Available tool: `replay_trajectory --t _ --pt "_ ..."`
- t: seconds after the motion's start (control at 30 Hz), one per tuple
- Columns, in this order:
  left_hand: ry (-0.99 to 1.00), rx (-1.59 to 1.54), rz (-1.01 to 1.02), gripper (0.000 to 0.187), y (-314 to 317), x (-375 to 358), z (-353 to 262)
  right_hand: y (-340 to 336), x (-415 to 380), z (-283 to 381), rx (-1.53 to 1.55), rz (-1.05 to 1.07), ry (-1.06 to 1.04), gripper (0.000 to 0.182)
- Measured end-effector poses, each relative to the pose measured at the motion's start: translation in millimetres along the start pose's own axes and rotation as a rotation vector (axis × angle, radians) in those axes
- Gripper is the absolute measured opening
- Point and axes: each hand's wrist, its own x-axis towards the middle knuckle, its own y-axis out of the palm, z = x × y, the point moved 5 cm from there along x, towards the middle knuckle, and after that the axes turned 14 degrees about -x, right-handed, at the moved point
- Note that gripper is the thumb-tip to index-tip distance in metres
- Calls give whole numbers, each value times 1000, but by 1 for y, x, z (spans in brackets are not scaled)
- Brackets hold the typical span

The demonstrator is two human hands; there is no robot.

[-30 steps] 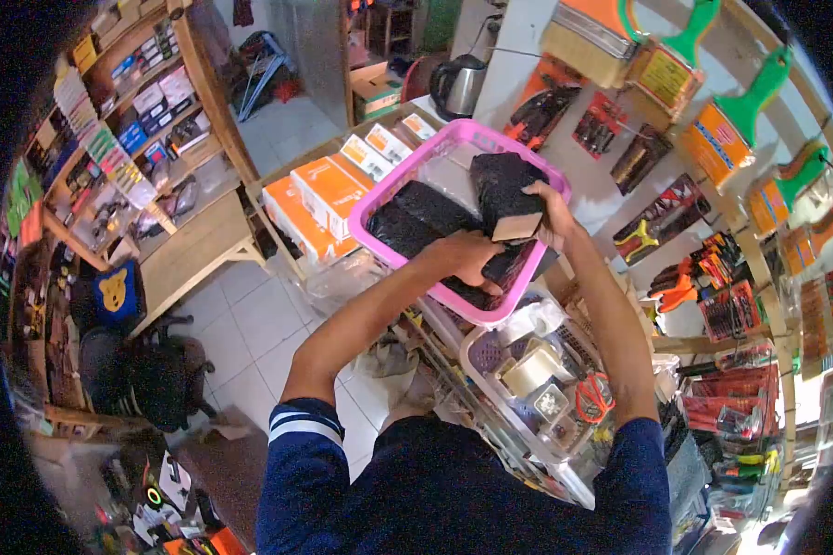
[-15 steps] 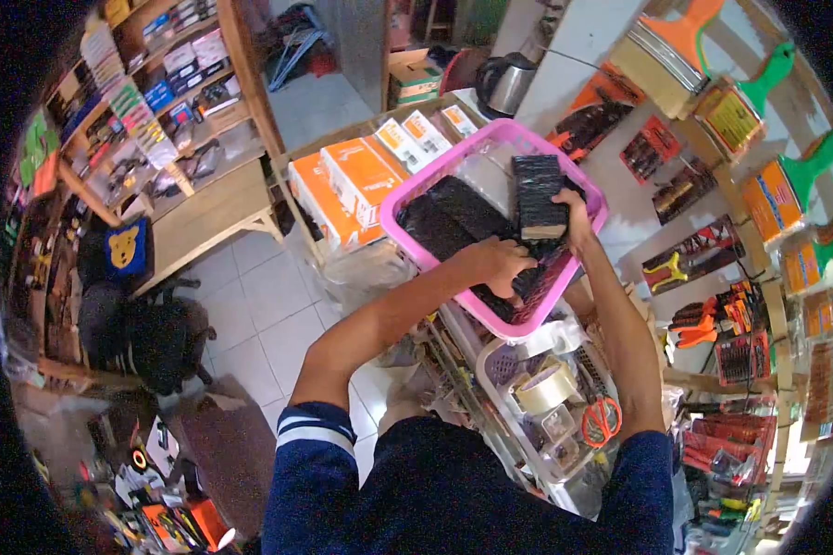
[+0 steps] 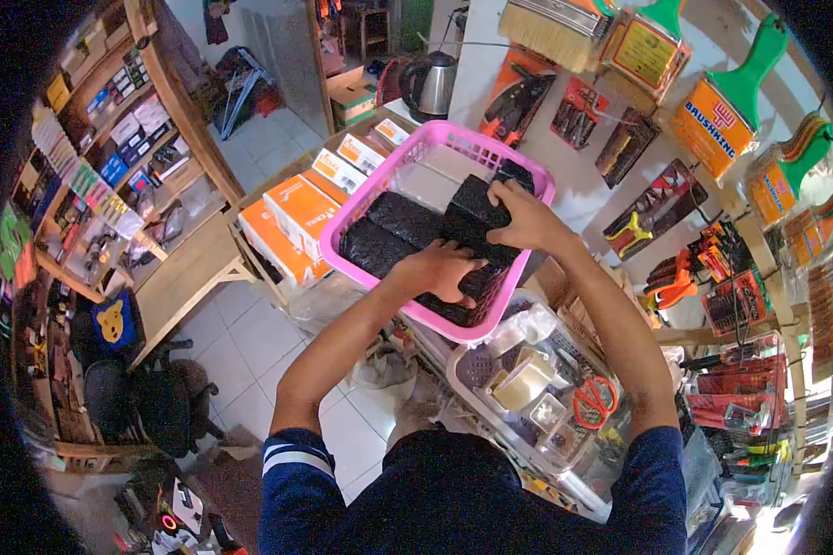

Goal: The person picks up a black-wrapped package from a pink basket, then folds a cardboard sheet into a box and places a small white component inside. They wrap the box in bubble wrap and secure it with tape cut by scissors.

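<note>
A pink basket [image 3: 337, 242] rests on the counter, holding several black-wrapped blocks and a pale flat pack [image 3: 428, 188]. My right hand [image 3: 525, 218] grips a black-wrapped block [image 3: 472, 203] at the basket's right side, fingers bent over its edge. Low in the basket, my left hand [image 3: 442, 272] lies on the dark packs with its fingers spread. Beside it on the left are further black packs [image 3: 403, 220]. The undersides of the blocks are hidden.
Orange and white boxes [image 3: 292, 217] stand left of the basket, a kettle [image 3: 429, 85] behind it. Nearer me, a tray holds tape [image 3: 525, 380] and orange scissors [image 3: 595, 401]. Brushes [image 3: 718, 120] and tools hang at right. A wooden bench [image 3: 183, 294] stands at left.
The view has shifted, so the basket appears further left. The block at my right hand has tilted and sits lower among the others. My left hand's fingers have spread out over the packs.
</note>
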Motion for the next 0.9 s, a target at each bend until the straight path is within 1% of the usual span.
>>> replay_trajectory --t 0.03,0.13,0.23,0.37,0.43,0.47,0.53,0.63,0.73,0.83,0.9 --pt "8 13 -13 88 -3 0 0 0 2 -1 -8 -4 -20 57" --pt "-42 -108 10 74 -10 2 0 -2 -1 0 -17 -1 -52 59" --pt "-57 -70 -135 56 -19 -1 -11 -2 0 -4 -1 5 -81 61" --pt "-47 -93 -166 51 -18 -4 -12 3 0 -5 8 42 -75 63" --pt "0 -71 -158 51 -22 -2 -17 8 0 -5 -20 -8 -94 63" --pt "8 -43 -167 50 -21 -1 -17 11 -1 -5 -35 -30 -101 64" --pt "17 13 -188 47 -17 -1 -19 8 -6 4 -106 -11 -28 66" --pt "75 201 -301 45 -20 -4 -24 7 -11 19 -187 -8 13 70" --pt "100 43 -203 44 -18 0 -17 7 -12 21 -237 -9 15 72" --pt "53 -90 -203 43 -17 -2 -13 11 -11 16 -208 11 -23 72" --pt "52 -79 -151 45 -17 -3 -15 10 -8 11 -175 28 -65 72"
